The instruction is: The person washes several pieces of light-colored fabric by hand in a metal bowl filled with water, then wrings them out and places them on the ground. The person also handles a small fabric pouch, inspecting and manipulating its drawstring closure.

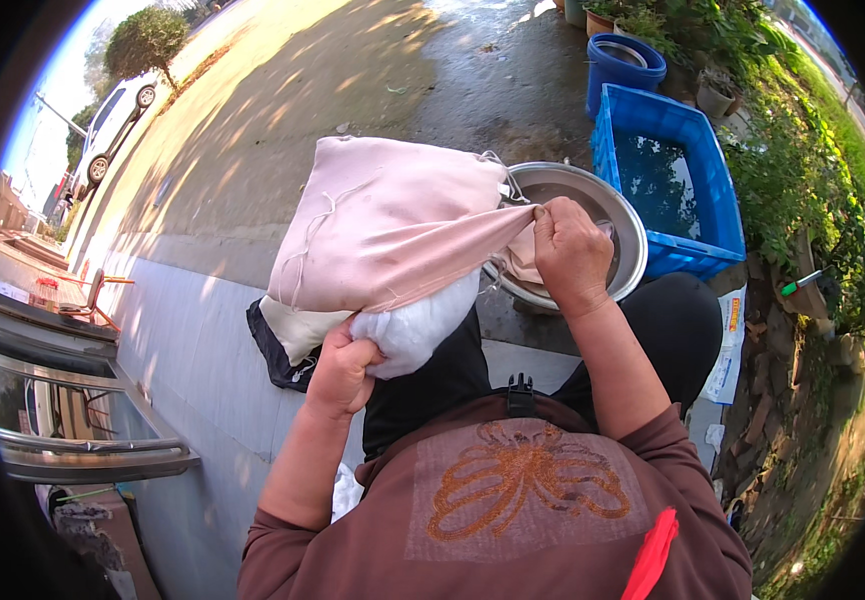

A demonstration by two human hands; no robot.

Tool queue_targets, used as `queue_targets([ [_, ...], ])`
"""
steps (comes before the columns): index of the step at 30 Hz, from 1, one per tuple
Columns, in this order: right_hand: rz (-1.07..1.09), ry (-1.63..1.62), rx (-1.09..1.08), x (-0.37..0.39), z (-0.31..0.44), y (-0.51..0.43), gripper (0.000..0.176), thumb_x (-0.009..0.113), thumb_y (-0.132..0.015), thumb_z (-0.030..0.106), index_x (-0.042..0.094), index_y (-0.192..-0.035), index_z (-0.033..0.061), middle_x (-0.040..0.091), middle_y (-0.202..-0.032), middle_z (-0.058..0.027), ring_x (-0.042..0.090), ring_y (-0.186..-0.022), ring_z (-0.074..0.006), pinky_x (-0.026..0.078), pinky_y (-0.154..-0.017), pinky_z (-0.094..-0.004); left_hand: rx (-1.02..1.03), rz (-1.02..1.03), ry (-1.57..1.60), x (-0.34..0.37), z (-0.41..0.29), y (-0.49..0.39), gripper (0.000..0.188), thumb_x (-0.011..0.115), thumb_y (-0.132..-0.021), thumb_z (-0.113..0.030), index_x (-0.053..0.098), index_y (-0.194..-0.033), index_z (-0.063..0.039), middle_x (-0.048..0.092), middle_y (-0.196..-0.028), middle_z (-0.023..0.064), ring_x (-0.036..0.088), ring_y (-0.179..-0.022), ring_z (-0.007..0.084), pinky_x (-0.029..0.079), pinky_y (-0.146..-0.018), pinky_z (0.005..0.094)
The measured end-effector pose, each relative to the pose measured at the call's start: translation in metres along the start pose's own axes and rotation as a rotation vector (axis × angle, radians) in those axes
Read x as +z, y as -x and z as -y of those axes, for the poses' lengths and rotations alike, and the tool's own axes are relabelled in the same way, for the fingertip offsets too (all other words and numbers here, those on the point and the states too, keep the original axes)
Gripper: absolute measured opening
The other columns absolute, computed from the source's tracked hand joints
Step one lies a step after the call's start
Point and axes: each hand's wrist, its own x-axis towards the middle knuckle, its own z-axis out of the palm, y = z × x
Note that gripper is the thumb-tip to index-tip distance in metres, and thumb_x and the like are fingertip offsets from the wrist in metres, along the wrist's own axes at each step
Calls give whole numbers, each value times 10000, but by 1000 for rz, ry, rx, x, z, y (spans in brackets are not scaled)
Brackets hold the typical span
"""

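Observation:
A pale pink cloth cushion cover (395, 217) with loose threads lies across my lap, its opening towards me. White fibre stuffing (421, 326) bulges out at that opening. My right hand (571, 251) pinches one edge of the cover and pulls it taut to the right, above a metal basin. With my left hand (344, 367) I grip the near edge, where cream cloth (309, 324) meets the stuffing. How much stuffing lies inside the cover is hidden.
Right of the cover stands the metal basin (631, 259), with pink cloth (524, 255) in it. Beyond are a blue plastic crate (732, 217) holding water and a blue bucket (597, 75). Black material (271, 360) lies under the cover's left side. A glass door (95, 420) is at left.

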Motion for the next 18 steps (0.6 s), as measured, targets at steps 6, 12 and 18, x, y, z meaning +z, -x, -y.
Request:
queue_targets([
  [6,771,-298,352,-5,1,-4,254,661,-972,232,732,-1017,-7,763,-921,-193,749,-827,-297,572,-749,-424,-4,153,-536,-41,-24,48,415,547,-869,15,718,-1247,13,749,-1109,17,672,-979,112,543,-885,301],
  [12,374,-486,364,-31,31,-53,533,764,-958,422,681,-1236,-25,748,-1058,-175,739,-989,-237,591,-862,-351,-29,247,-905,-48,-58,63,337,553,-767,-3,742,-1044,36,744,-949,107,688,-879,170,548,-798,323],
  [18,557,-422,194,19,58,-46,781,810,-917,469,575,-1455,-46,653,-1357,-309,669,-1253,-405,530,-1068,-444,501,-4,-1282,-40,-77,66,366,535,-736,55,724,-1048,33,704,-1063,186,667,-1037,410,548,-922,440],
])
